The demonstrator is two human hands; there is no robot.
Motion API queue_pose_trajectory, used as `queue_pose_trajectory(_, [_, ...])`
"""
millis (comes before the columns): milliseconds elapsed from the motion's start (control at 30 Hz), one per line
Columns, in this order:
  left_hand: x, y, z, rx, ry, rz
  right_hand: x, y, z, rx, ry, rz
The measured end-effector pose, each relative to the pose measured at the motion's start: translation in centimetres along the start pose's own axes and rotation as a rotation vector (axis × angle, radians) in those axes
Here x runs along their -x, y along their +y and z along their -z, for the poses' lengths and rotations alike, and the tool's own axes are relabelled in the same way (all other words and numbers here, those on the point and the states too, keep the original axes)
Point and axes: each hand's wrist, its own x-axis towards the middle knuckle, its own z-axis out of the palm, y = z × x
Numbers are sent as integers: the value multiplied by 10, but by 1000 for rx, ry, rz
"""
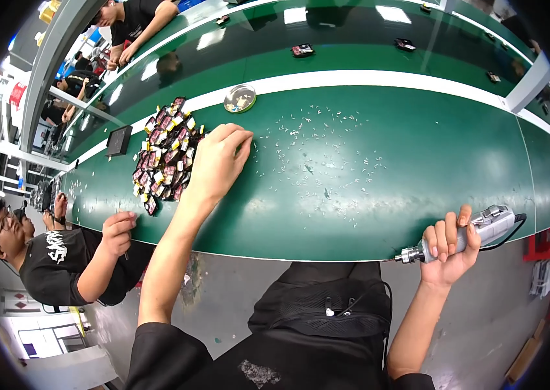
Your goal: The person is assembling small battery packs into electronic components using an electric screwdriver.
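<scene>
My right hand [449, 246] is wrapped round a grey electric screwdriver [497, 224] at the table's near edge, its bit pointing left and its cable trailing right. Over the green tabletop [418, 162], my left hand [219, 159] has its fingers pinched together; whatever may be between them is too small to make out. Just left of that hand lies a heap of small black units [164, 153] with pinkish and white labels and yellow bits, partly hidden behind the wrist. Many tiny pale pieces, perhaps screws [317, 130], are scattered to the right of my left fingertips.
A round shallow dish [240, 99] with small pieces stands by the white rail [340, 79]. A black tray [119, 141] sits left of the heap. Beyond the rail, several units [301, 50] lie on a green belt. A co-worker's hand [119, 231] is near the heap.
</scene>
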Motion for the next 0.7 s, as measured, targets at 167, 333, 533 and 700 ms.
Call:
queue_pose_trajectory(167, [6,68,-5,509,49,223,3,-3,-2,14,34,31])
queue_pose_trajectory(333, [37,140,-6,1259,-91,447,-3,2,-29,-86,21,89])
queue_pose_trajectory(533, [54,183,-10,1594,-208,451,7,2,-70,-134,-61,158])
queue_pose_trajectory(700, [61,189,-12,1712,-188,468,14,1,-72,-96,-68,172])
